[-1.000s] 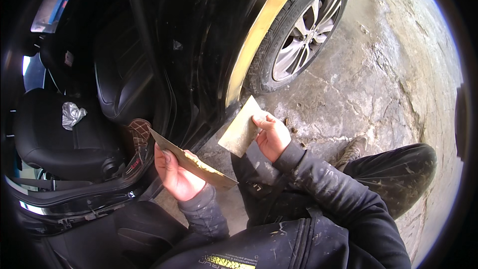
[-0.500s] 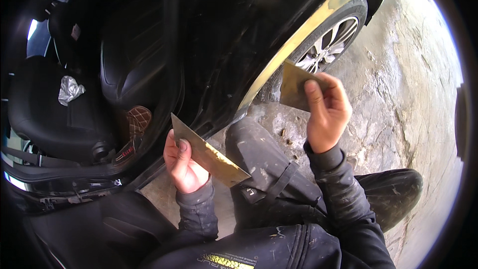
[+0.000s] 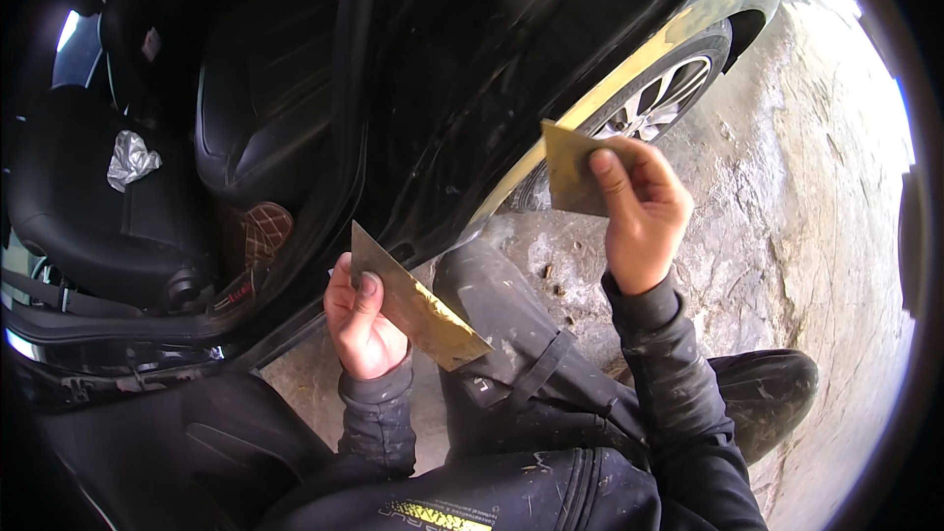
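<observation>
Two thin, flat scrapers smeared with yellowish-tan filler — the left hand (image 3: 362, 320) pinches the longer scraper (image 3: 418, 303), the right hand (image 3: 639, 211) grips the smaller scraper (image 3: 572, 169) by the car sill (image 3: 590, 103).

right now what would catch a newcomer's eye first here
Two flat yellowish spreaders stand out: the left hand grips the long spreader low at centre, over the knee, and the right hand holds the small spreader up before the wheel. Behind them a yellow filler strip runs along the black car's arch, and at far left a crumpled white wad lies on the dark seat.
</observation>
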The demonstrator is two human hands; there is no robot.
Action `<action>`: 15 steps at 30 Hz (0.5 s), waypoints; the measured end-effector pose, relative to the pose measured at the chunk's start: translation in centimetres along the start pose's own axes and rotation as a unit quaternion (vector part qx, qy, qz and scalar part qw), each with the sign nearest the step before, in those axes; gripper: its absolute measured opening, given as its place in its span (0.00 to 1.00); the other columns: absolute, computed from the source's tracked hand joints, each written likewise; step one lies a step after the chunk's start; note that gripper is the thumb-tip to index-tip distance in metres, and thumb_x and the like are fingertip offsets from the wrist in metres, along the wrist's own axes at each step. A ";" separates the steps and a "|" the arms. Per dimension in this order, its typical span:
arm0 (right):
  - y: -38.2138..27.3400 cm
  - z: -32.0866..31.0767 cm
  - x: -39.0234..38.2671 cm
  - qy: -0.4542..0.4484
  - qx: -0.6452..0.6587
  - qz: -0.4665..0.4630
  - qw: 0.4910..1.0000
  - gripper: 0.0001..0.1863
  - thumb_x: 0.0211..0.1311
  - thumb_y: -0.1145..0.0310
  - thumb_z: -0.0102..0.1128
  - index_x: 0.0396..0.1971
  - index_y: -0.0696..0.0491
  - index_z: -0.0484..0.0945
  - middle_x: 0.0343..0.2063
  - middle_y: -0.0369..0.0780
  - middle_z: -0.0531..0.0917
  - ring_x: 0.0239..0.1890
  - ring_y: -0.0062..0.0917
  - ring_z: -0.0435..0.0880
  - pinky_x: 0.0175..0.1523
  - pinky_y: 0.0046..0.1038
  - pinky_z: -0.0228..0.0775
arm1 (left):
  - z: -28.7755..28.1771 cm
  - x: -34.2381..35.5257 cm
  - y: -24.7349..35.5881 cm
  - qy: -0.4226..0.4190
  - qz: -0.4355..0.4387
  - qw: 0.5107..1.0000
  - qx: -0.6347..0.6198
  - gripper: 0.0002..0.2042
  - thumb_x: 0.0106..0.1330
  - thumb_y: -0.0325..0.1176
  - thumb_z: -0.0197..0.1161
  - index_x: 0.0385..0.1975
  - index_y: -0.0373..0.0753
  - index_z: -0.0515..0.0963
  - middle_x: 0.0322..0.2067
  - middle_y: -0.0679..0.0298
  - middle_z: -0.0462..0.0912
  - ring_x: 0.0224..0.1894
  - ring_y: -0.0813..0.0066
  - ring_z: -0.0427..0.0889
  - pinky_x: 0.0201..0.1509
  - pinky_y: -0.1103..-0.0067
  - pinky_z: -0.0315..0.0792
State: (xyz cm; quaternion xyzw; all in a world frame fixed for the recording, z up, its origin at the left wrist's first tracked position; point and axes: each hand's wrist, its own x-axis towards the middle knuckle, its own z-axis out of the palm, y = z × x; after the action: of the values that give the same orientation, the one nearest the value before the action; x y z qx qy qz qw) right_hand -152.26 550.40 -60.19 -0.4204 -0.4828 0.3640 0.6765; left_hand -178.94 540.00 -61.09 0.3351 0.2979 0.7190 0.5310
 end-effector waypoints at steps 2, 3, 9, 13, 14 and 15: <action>0.4 0.6 -1.5 -0.028 -0.010 0.038 0.999 0.08 0.73 0.74 0.72 0.47 0.60 0.88 0.35 0.35 0.90 0.38 0.13 0.84 0.45 0.19 0.79 | 0.0 0.0 0.0 -0.003 -0.002 1.000 -0.007 0.12 0.81 0.28 0.63 0.59 0.33 0.78 0.51 0.61 0.90 0.51 0.75 0.88 0.61 0.79 0.78; 0.9 0.9 -2.0 -0.040 -0.068 0.020 0.997 0.07 0.72 0.76 0.73 0.47 0.59 0.88 0.33 0.36 0.90 0.37 0.12 0.85 0.44 0.20 0.79 | 0.0 0.0 0.0 0.003 -0.003 1.000 0.003 0.12 0.81 0.28 0.63 0.59 0.33 0.78 0.51 0.61 0.90 0.51 0.75 0.88 0.61 0.79 0.78; 4.5 2.0 -5.6 -0.157 -0.212 -0.110 0.958 0.07 0.65 0.75 0.74 0.41 0.55 0.89 0.32 0.44 0.89 0.33 0.41 0.90 0.40 0.33 0.82 | -0.5 0.2 -0.2 0.001 0.001 1.000 -0.007 0.13 0.81 0.27 0.62 0.60 0.32 0.78 0.53 0.60 0.90 0.53 0.74 0.88 0.63 0.78 0.78; 6.8 2.1 -7.4 -0.248 -0.270 -0.130 0.921 0.07 0.65 0.72 0.75 0.42 0.55 0.90 0.33 0.44 0.89 0.33 0.40 0.90 0.40 0.35 0.82 | -1.4 0.0 -0.7 -0.017 -0.003 1.000 -0.024 0.14 0.82 0.27 0.60 0.62 0.32 0.77 0.56 0.58 0.89 0.56 0.72 0.88 0.66 0.76 0.77; 7.0 1.8 -7.7 -0.273 -0.271 -0.137 0.913 0.07 0.65 0.72 0.74 0.42 0.55 0.90 0.33 0.44 0.89 0.33 0.40 0.89 0.40 0.36 0.82 | -1.6 -0.2 -0.8 -0.016 -0.004 0.999 -0.034 0.15 0.82 0.27 0.59 0.64 0.31 0.77 0.57 0.57 0.89 0.58 0.71 0.87 0.67 0.75 0.76; 7.0 1.3 -8.0 -0.282 -0.248 -0.124 0.919 0.07 0.65 0.73 0.74 0.42 0.55 0.90 0.33 0.44 0.89 0.33 0.41 0.90 0.40 0.36 0.82 | -1.6 -0.5 -1.0 0.006 0.005 1.000 -0.002 0.17 0.82 0.28 0.58 0.66 0.31 0.76 0.59 0.56 0.88 0.60 0.69 0.86 0.69 0.74 0.75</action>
State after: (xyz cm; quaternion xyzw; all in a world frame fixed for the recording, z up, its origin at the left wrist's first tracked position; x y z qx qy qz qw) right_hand -156.24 546.15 -69.13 -0.3910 -0.7767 0.2492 0.4264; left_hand -179.57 539.63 -62.91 0.3315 0.2981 0.7241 0.5263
